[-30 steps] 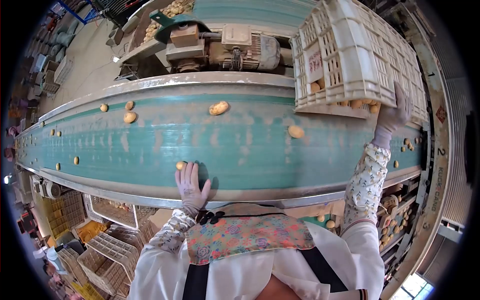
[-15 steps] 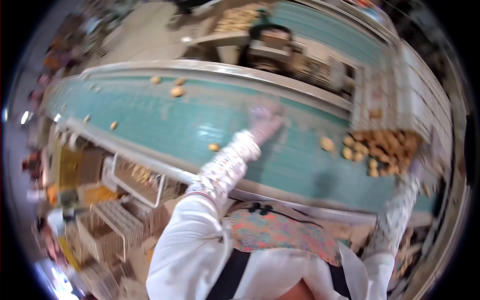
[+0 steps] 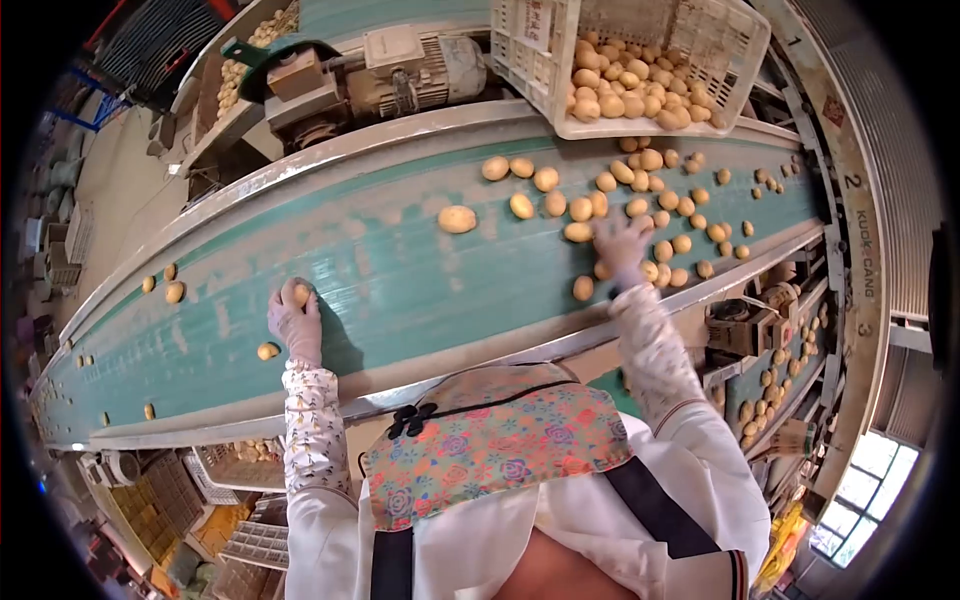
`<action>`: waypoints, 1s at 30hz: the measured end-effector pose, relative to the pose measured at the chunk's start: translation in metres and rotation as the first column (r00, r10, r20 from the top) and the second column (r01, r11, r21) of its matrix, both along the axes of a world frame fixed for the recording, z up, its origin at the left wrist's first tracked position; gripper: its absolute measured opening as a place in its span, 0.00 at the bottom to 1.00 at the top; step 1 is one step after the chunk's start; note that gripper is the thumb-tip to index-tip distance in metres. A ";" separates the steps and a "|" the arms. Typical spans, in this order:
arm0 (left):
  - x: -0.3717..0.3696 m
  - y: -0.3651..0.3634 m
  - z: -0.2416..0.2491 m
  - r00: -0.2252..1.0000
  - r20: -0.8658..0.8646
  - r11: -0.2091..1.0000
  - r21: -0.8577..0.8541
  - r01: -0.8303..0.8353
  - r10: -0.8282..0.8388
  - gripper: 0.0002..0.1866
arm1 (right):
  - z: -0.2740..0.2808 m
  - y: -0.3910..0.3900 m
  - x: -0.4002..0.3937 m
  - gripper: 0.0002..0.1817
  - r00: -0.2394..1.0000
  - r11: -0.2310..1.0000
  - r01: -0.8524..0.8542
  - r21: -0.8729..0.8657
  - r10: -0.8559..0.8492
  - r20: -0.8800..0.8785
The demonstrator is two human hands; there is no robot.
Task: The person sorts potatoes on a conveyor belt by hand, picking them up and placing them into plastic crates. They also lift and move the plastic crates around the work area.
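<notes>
My left hand (image 3: 296,328), in a pale glove, is closed around a potato (image 3: 301,294) just above the green conveyor belt (image 3: 370,300). A smaller potato (image 3: 268,351) lies on the belt beside its wrist. My right hand (image 3: 622,246), slightly blurred and gloved, reaches among loose potatoes (image 3: 682,243) with its fingers spread. It appears to touch some of them, but no potato shows in its grasp. One large potato (image 3: 457,219) sits apart between my two hands.
A white plastic crate (image 3: 625,128) lies tipped on its side at the belt's far edge, potatoes inside. A motor (image 3: 420,75) stands beyond the metal rail. Stacked crates (image 3: 255,540) are below left, and a measuring-marked frame (image 3: 862,250) rises at right.
The view has swung. My right hand has left the tipped crate's mouth and is among the potatoes. Many more potatoes are spread over the belt. My left hand now holds a potato.
</notes>
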State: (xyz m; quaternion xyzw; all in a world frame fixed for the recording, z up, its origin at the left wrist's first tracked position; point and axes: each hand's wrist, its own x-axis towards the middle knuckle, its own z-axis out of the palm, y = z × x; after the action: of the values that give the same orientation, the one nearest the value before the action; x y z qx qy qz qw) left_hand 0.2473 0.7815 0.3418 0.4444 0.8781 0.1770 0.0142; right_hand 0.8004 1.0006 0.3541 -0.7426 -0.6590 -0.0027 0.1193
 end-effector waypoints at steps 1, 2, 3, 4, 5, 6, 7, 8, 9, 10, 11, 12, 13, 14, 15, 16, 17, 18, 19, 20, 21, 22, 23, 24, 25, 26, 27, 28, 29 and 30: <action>-0.003 -0.007 0.003 0.999 -0.031 0.996 -0.083 -0.039 0.036 0.24 | -0.009 -0.030 -0.033 0.41 0.984 0.999 0.014 -0.029 -0.009 0.178; -0.002 -0.011 0.007 0.994 0.091 0.997 -0.052 -0.052 0.057 0.23 | -0.006 -0.051 -0.062 0.46 0.994 0.994 -0.110 -0.008 0.110 -0.010; 0.005 -0.011 0.009 0.974 0.212 0.997 -0.020 -0.070 0.072 0.22 | 0.019 -0.066 -0.096 0.46 0.955 0.964 -0.257 -0.070 0.241 -0.174; 0.014 -0.012 0.014 0.940 0.331 0.996 0.011 -0.091 0.082 0.20 | 0.019 -0.072 -0.124 0.45 0.865 0.873 -0.487 0.009 0.484 -0.127; 0.027 -0.005 0.019 0.766 0.642 0.987 0.089 -0.131 0.043 0.19 | 0.031 -0.076 -0.155 0.40 0.825 0.842 -0.523 0.133 0.539 -0.169; 0.043 0.002 0.024 0.496 0.868 0.971 0.145 -0.192 -0.031 0.18 | 0.056 -0.075 -0.186 0.38 0.808 0.812 -0.583 0.021 0.583 -0.082; 0.058 0.006 0.021 0.291 0.935 0.924 0.282 -0.258 -0.204 0.15 | 0.073 -0.070 -0.216 0.35 0.777 0.774 -0.626 -0.097 0.629 -0.002; 0.072 0.006 0.029 0.185 0.962 0.930 0.247 -0.273 -0.202 0.15 | 0.054 -0.062 -0.248 0.33 0.713 0.707 -0.700 -0.104 0.699 -0.046; 0.088 0.011 0.040 0.065 0.977 0.939 0.213 -0.269 -0.203 0.15 | 0.036 -0.053 -0.272 0.30 0.656 0.647 -0.754 -0.108 0.751 -0.079; 0.102 0.015 0.054 -0.056 0.979 0.950 0.176 -0.259 -0.196 0.14 | 0.042 -0.046 -0.292 0.28 0.654 0.602 -0.740 -0.299 0.748 -0.113; 0.113 0.012 0.069 -0.135 0.976 0.960 0.132 -0.248 -0.169 0.15 | 0.049 -0.043 -0.307 0.27 0.657 0.528 -0.703 -0.477 0.738 -0.150; 0.118 0.005 0.072 -0.140 0.973 0.954 0.141 -0.264 -0.182 0.16 | 0.046 -0.052 -0.316 0.25 0.711 0.577 -0.650 -0.494 0.692 -0.126; 0.118 -0.001 0.073 -0.145 0.970 0.949 0.148 -0.280 -0.194 0.17 | 0.043 -0.061 -0.318 0.25 0.626 0.496 -0.687 -0.530 0.776 -0.085; 0.114 -0.005 0.074 -0.150 0.967 0.943 0.155 -0.296 -0.206 0.18 | 0.043 -0.070 -0.316 0.25 0.529 0.411 -0.712 -0.570 0.847 -0.049; 0.106 -0.009 0.078 -0.133 0.979 0.946 0.109 -0.306 -0.156 0.21 | 0.044 -0.087 -0.303 0.24 0.586 0.415 -0.774 -0.479 0.757 -0.290; 0.107 -0.009 0.076 0.005 0.983 0.927 0.176 -0.331 -0.185 0.22 | 0.044 -0.102 -0.293 0.23 0.595 0.422 -0.802 -0.423 0.500 -0.630; 0.115 -0.011 0.084 0.143 0.969 0.903 0.241 -0.357 -0.202 0.22 | 0.042 -0.118 -0.284 0.21 0.478 0.460 -0.811 -0.361 0.166 -0.863; 0.123 -0.013 0.093 0.280 0.936 0.878 0.308 -0.367 -0.211 0.23 | 0.039 -0.130 -0.280 0.19 0.196 0.489 -0.797 -0.356 -0.347 -0.917; 0.138 -0.014 0.098 0.410 0.888 0.915 0.325 -0.241 -0.207 0.27 | 0.036 -0.143 -0.275 0.17 -0.172 0.516 -0.774 -0.366 -0.728 -0.663; 0.156 -0.014 0.094 0.495 0.786 0.907 0.420 0.010 -0.369 0.29 | 0.051 -0.159 -0.263 0.18 -0.242 0.679 -0.709 -0.191 -0.489 -0.838; 0.177 -0.014 0.090 0.526 0.660 0.841 0.471 0.265 -0.536 0.30 | 0.081 -0.174 -0.242 0.19 -0.282 0.777 -0.629 0.020 -0.204 -0.937; 0.202 -0.013 0.129 0.570 0.372 0.675 0.497 0.544 -0.733 0.32 | 0.089 -0.176 -0.215 0.21 -0.305 0.800 -0.594 0.083 -0.128 -0.944; 0.213 -0.013 0.127 0.420 0.416 0.584 0.455 0.672 -0.807 0.32 | 0.096 -0.179 -0.189 0.23 -0.324 0.818 -0.556 0.147 -0.051 -0.945; 0.217 -0.001 0.149 0.155 0.302 0.301 0.528 0.795 -0.941 0.30 | 0.095 -0.179 -0.142 0.25 -0.500 0.782 -0.607 0.139 -0.240 -0.832; 0.221 0.000 0.143 0.138 0.255 0.254 0.510 0.821 -0.957 0.30 | 0.095 -0.180 -0.095 0.27 -0.626 0.750 -0.651 0.119 -0.442 -0.642; 0.224 0.001 0.135 0.122 0.206 0.211 0.492 0.845 -0.971 0.30 | 0.095 -0.181 -0.048 0.29 -0.671 0.712 -0.697 0.083 -0.607 -0.425; 0.223 0.005 0.129 0.184 0.198 0.255 0.443 0.860 -0.963 0.31 | 0.103 -0.201 0.007 0.28 -0.544 0.772 -0.630 -0.085 -0.517 -0.661; 0.218 0.011 0.123 0.246 0.185 0.301 0.392 0.869 -0.951 0.32 | 0.123 -0.224 0.041 0.28 -0.248 0.867 -0.427 -0.259 -0.387 -0.888; 0.207 0.015 0.118 0.326 0.163 0.362 0.331 0.871 -0.931 0.33 | 0.116 -0.234 0.070 0.26 0.167 0.924 -0.152 -0.351 -0.326 -0.931; 0.201 0.020 0.113 0.318 0.140 0.346 0.291 0.892 -0.938 0.33 | 0.092 -0.244 0.097 0.24 0.634 0.942 0.169 -0.292 -0.330 -0.699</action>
State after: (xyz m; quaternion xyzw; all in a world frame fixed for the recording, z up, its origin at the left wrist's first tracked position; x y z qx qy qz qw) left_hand 0.4485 0.8018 0.4551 0.8321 0.4416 0.2685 0.2013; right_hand 0.8979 0.7566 0.4461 -0.7717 -0.4411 0.3471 0.2992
